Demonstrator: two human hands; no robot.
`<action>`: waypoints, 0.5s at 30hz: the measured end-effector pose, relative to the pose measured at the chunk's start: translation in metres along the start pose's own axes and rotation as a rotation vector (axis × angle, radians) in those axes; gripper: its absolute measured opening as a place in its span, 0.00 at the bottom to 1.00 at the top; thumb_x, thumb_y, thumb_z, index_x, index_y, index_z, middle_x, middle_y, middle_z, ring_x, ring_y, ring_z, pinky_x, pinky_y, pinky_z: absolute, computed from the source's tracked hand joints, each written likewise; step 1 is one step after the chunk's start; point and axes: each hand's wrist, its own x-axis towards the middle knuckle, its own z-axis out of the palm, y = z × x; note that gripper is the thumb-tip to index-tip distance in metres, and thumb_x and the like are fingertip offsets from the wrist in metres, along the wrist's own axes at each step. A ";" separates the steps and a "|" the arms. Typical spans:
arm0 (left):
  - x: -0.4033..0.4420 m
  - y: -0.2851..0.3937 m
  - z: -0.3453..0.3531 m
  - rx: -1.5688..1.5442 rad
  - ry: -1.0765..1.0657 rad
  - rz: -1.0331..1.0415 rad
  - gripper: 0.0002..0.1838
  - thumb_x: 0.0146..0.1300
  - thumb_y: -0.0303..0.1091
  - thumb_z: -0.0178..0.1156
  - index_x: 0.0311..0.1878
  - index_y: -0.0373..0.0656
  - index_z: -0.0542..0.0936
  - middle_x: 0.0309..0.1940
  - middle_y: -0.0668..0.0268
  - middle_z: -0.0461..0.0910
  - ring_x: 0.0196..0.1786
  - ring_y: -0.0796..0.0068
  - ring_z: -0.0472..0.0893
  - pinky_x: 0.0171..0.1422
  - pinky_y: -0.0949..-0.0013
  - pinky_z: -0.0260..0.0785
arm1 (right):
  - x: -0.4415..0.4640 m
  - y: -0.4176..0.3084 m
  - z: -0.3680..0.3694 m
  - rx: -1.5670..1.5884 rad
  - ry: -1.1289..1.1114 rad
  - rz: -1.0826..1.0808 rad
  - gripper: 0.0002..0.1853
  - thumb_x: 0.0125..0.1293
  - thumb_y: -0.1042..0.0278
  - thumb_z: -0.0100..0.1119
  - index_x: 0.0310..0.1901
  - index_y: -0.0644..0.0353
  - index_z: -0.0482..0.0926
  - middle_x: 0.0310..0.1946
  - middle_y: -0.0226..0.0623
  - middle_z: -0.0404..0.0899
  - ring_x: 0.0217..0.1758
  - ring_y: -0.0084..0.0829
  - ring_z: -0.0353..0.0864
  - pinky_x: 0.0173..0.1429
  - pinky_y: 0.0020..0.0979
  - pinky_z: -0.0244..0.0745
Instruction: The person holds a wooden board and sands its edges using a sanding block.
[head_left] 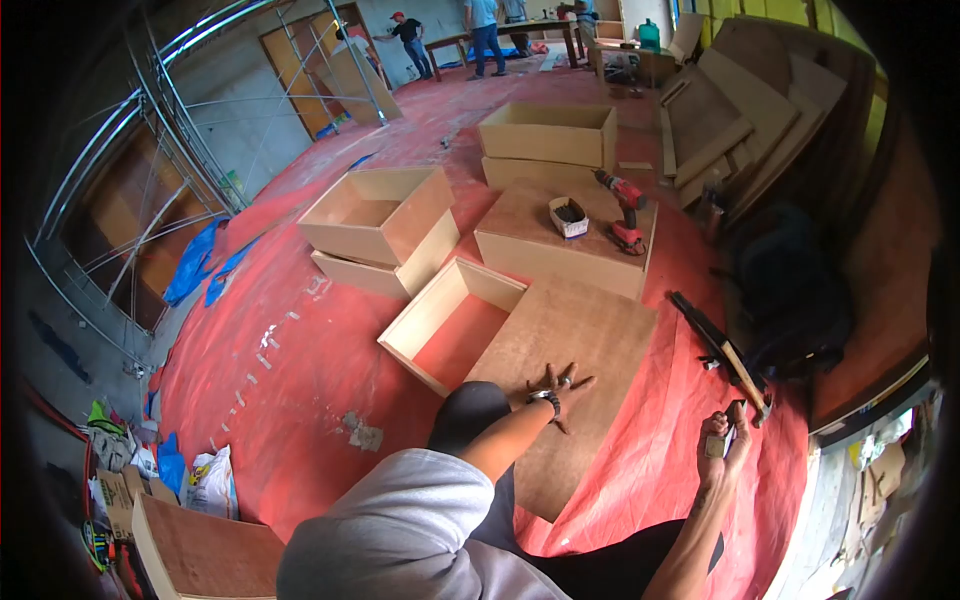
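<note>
Centre: open pale-wood rectangular frame [432, 312], overlapped by brown plywood panel [590, 330]. Left hand [560, 390] spread on panel, gripping nothing; uneven pressure could skew it. Right of centre, higher: red-and-black cordless drill [627, 212] near edge of brown-topped wooden box [530, 222]; a knock might drop it. Lower right: right hand [728, 455] grasps small dark object [738, 411], identity unclear; loose grip could lose it.

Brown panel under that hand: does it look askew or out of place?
Somewhat. The brown panel covers only part of the open wooden frame, leaving red floor sheeting visible inside. It looks shifted to one side beneath the left hand. No clear damage shows.
</note>
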 end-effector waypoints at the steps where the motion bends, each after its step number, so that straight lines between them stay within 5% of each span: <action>1: -0.001 0.000 0.000 -0.001 0.000 0.005 0.85 0.36 0.56 0.90 0.86 0.82 0.32 0.88 0.66 0.14 0.83 0.17 0.21 0.67 0.01 0.48 | -0.003 0.002 0.002 0.003 0.010 0.036 0.18 0.78 0.60 0.63 0.31 0.62 0.73 0.24 0.38 0.76 0.24 0.30 0.76 0.30 0.27 0.78; 5: 0.017 -0.007 0.013 -0.003 0.027 0.021 0.87 0.34 0.59 0.90 0.87 0.78 0.31 0.89 0.68 0.17 0.84 0.22 0.22 0.68 0.00 0.41 | -0.001 0.004 -0.001 -0.051 0.066 0.055 0.18 0.78 0.58 0.63 0.32 0.60 0.75 0.24 0.36 0.75 0.23 0.26 0.75 0.29 0.24 0.76; 7: 0.047 -0.023 0.038 0.174 0.134 0.257 0.80 0.42 0.59 0.86 0.89 0.70 0.35 0.91 0.70 0.26 0.87 0.31 0.26 0.74 0.04 0.32 | 0.014 -0.002 -0.027 -0.199 -0.254 0.049 0.14 0.78 0.56 0.64 0.36 0.54 0.78 0.24 0.31 0.76 0.23 0.23 0.75 0.28 0.22 0.74; 9: 0.052 -0.023 0.033 0.207 0.088 0.219 0.66 0.55 0.65 0.75 0.89 0.64 0.43 0.91 0.70 0.36 0.90 0.40 0.31 0.80 0.12 0.24 | -0.001 0.022 0.002 -0.413 0.085 -0.178 0.11 0.78 0.52 0.64 0.39 0.48 0.79 0.24 0.27 0.75 0.23 0.21 0.74 0.27 0.22 0.72; 11: 0.035 -0.012 0.018 0.038 0.124 0.157 0.47 0.71 0.69 0.53 0.88 0.65 0.52 0.91 0.67 0.41 0.90 0.43 0.33 0.84 0.20 0.25 | -0.022 0.037 0.019 -0.807 0.266 -0.252 0.18 0.76 0.41 0.63 0.45 0.46 0.75 0.27 0.26 0.75 0.22 0.21 0.74 0.27 0.28 0.73; 13: 0.028 -0.005 0.021 -0.060 0.292 0.130 0.37 0.76 0.59 0.54 0.85 0.68 0.60 0.89 0.61 0.45 0.89 0.39 0.38 0.80 0.12 0.27 | -0.017 0.029 -0.012 -0.879 0.273 -0.146 0.21 0.77 0.38 0.60 0.46 0.47 0.71 0.28 0.27 0.75 0.23 0.23 0.75 0.27 0.30 0.74; 15: 0.027 -0.005 0.029 -0.067 0.456 0.144 0.33 0.78 0.59 0.50 0.82 0.62 0.65 0.89 0.58 0.48 0.89 0.40 0.40 0.80 0.13 0.28 | -0.021 0.038 -0.037 -0.891 0.366 -0.020 0.22 0.78 0.37 0.58 0.45 0.48 0.69 0.28 0.29 0.74 0.23 0.26 0.75 0.25 0.31 0.74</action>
